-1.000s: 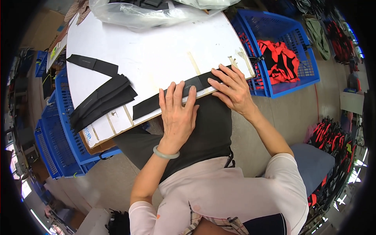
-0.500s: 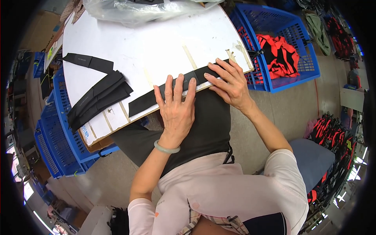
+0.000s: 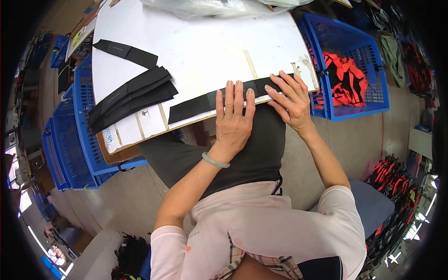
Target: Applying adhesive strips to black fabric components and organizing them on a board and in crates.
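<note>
A long black fabric strip (image 3: 191, 108) lies along the near edge of a white board-topped table (image 3: 205, 51). My left hand (image 3: 234, 122) rests on the strip's middle, its fingers straight and flat, with a pale bangle (image 3: 215, 161) at the wrist. Farther right, my right hand (image 3: 294, 103) lays its outstretched fingers on the strip's right end, the thumb by the table edge. Neither hand grips anything. To the left is a fanned pile of similar black strips (image 3: 130, 95), and another black strip (image 3: 126, 51) lies apart behind it.
Clear plastic sheeting (image 3: 224, 8) lies across the table's far side. A blue crate (image 3: 343, 112) with red and black fabric (image 3: 344, 79) stands at the right. More blue crates (image 3: 84, 161) stand at the left. Red and black garments (image 3: 394, 186) hang behind a blue-grey seat (image 3: 373, 205).
My left hand has slid a little to the right along the strip, and its fingers are closer together. My right hand stays at the strip's right end. The whole view has shifted slightly.
</note>
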